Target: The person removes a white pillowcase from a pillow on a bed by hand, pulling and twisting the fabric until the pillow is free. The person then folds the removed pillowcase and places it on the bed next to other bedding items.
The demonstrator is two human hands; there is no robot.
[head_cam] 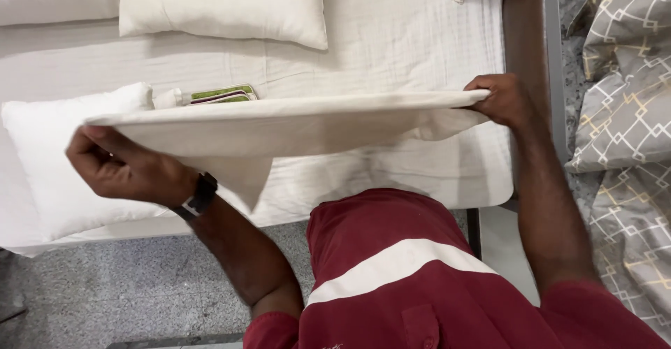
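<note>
Looking down from my head camera, I lose a good deal behind the cream pillowcase [279, 129] I hold stretched flat in front of me: it covers a strip of the white bed [391, 41] and hides most of a small green-edged packet [224, 95] lying on the sheet, of which only the top shows above the cloth's far edge, too little to tell what it is. My left fingertips are tucked under the cloth's corner, so I see only knuckles and thumb; my left hand [119, 167] is clenched on that left corner, wrist bent back, a dark watch [199, 195] on it, the forearm running down toward my red shirt with a white stripe [398, 265]. My right hand [503, 101] pinches the opposite corner, fingers curled over the edge and their tips hidden in the fold, the arm reaching straight up the right side of the frame. The pillowcase hangs level between both hands, above the bed's near edge, with a loose flap drooping beneath its middle. A white pillow [49, 160] lies on the bed at the left, partly behind my left hand; two more pillows [224, 3] are cut off by the top edge. A grey patterned quilt [625, 111] is cropped at the right.
</note>
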